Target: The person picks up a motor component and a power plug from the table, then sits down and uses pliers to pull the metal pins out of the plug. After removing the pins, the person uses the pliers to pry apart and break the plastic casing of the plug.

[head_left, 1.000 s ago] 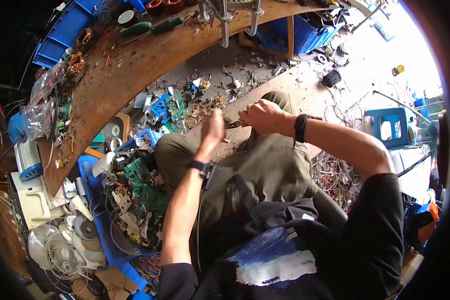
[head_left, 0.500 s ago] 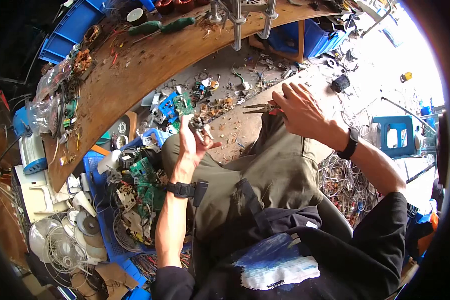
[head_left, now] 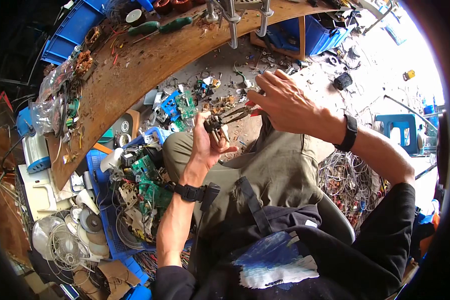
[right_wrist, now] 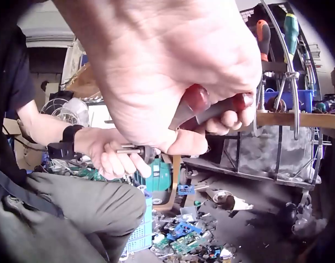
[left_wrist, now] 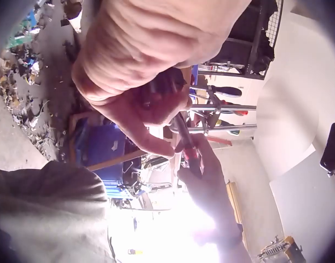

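Note:
Over the lap, my left hand (head_left: 201, 142) holds a small dark metal part (head_left: 215, 126) with pale prongs, palm turned up. My right hand (head_left: 290, 105) grips long-nose pliers (head_left: 235, 115), whose tips reach the top of that part. In the right wrist view, the red-tipped plier handles (right_wrist: 196, 98) lie between palm and fingers. There the left hand (right_wrist: 115, 159) appears behind, with metal pins (right_wrist: 129, 149) sticking out of the dark round piece. The left wrist view shows the left hand (left_wrist: 151, 49) large in front, covering much of the part.
A wooden bench (head_left: 115, 87) curves across the front, with screwdrivers (head_left: 160, 26) and metal posts on it. Circuit boards and scrap litter the floor (head_left: 225, 70). At left stands a blue crate (head_left: 102, 200) of boards; at right, a blue stool (head_left: 400, 131) and tangled wires (head_left: 347, 175).
A second ago the hands were close together above the lap. They then parted, showing the part on the left palm; now they are close again, with the plier tips at the part.

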Action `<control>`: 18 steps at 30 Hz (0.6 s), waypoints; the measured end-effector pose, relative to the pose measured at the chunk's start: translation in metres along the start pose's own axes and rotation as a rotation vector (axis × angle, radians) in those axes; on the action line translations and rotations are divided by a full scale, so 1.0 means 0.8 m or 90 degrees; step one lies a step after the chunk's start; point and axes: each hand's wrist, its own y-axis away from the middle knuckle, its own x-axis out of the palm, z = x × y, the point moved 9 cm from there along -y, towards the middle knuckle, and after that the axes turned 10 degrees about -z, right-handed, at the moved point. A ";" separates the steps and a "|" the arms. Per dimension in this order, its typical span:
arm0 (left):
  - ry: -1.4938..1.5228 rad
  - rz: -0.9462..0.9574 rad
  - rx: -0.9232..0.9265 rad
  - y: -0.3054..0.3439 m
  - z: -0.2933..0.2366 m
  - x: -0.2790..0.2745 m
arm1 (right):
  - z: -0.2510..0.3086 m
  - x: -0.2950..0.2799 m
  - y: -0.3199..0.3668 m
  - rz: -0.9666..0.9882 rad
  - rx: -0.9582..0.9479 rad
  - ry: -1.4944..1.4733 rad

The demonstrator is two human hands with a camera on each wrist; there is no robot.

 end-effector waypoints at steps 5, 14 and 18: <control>-0.019 -0.033 0.026 -0.003 -0.001 0.000 | -0.001 0.009 0.002 -0.007 -0.006 0.017; -0.026 -0.091 0.054 0.001 -0.004 -0.001 | -0.002 0.010 -0.001 0.000 0.013 -0.007; -0.029 -0.085 0.074 0.003 -0.006 0.003 | -0.001 0.018 -0.003 -0.012 -0.026 0.019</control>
